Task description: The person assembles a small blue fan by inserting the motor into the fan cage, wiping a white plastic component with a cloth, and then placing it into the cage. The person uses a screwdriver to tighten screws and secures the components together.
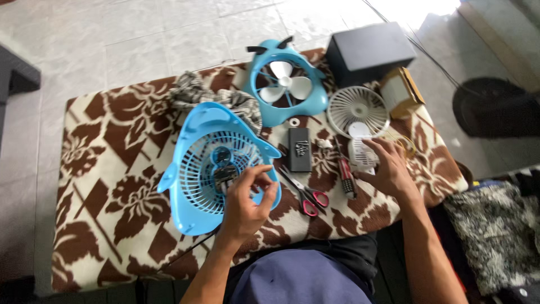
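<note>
My left hand [247, 197] grips the lower right rim of a blue fan grille housing [211, 166], tilted up off the brown-and-cream floral cloth [112, 186]; a small dark part sits at the grille's centre. My right hand [388, 169] rests with spread fingers on the cloth, touching a small white fan piece [360, 155], and holds nothing. Between the hands lie red-handled scissors [309, 197], a red-handled screwdriver [346, 177] and a black rectangular block [299, 149].
Behind stand a second blue housing with white blades [287, 84], a round white fan grille [358, 110], a black box [368, 50], a small cardboard box [400, 92] and a crumpled patterned rag [194, 93]. Tiled floor surrounds the low table.
</note>
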